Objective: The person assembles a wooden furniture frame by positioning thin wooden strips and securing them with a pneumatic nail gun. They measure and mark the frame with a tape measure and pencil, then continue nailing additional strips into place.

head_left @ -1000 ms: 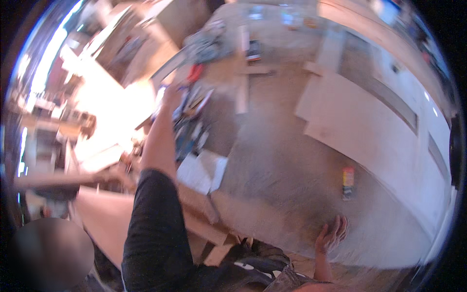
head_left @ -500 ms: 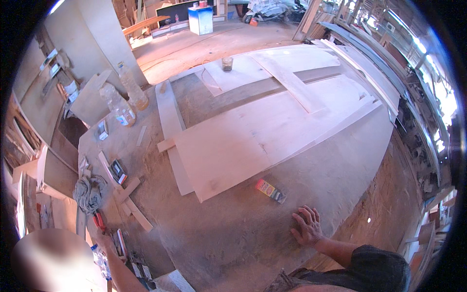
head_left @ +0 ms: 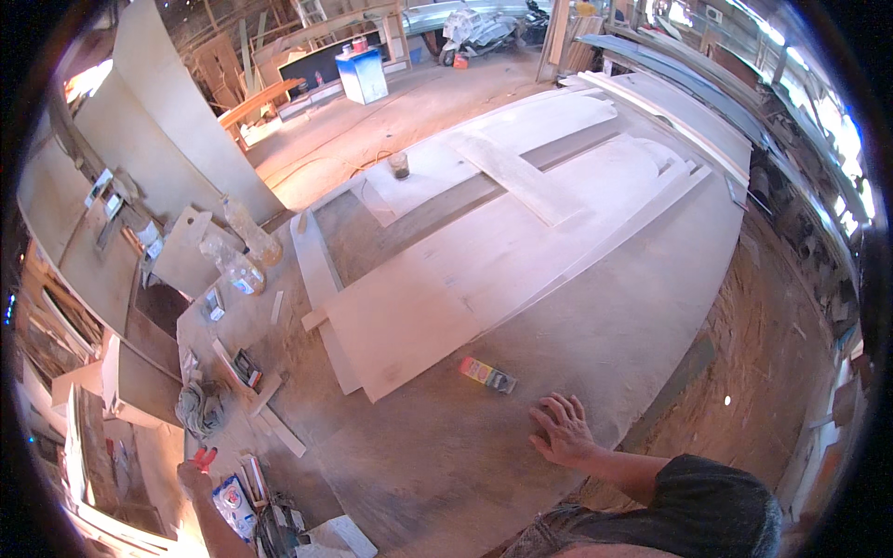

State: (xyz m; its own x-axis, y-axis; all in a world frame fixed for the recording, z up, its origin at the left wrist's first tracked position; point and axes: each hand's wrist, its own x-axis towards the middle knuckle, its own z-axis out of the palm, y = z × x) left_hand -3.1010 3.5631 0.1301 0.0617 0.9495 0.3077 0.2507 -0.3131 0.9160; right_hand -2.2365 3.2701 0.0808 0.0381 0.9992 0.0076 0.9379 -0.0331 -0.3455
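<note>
My left hand [head_left: 193, 478], at the lower left edge of the dusty work table [head_left: 419, 446], is closed around a small red two-handled tool [head_left: 204, 458]; its exact kind is too small to make out. Just beyond it lies a crumpled grey rag [head_left: 200, 409], and a white and blue packet [head_left: 234, 508] is beside my left forearm. My right hand [head_left: 561, 430] rests flat on the table with fingers spread, holding nothing. A little beyond its fingertips lies a small red, yellow and black box [head_left: 488, 375].
Large pale thin boards [head_left: 437, 298] overlap across the table, with a strip [head_left: 516, 177] on top. A jar [head_left: 399, 166] stands at the far side, plastic bottles [head_left: 244, 270] at the left. Wood offcuts [head_left: 279, 430] lie near the rag. Stacked sheets [head_left: 670, 74] are far right.
My left hand has drawn the red tool away from the rag, toward me. The view has swung, shifting the whole scene. My right hand stays flat on the table.
</note>
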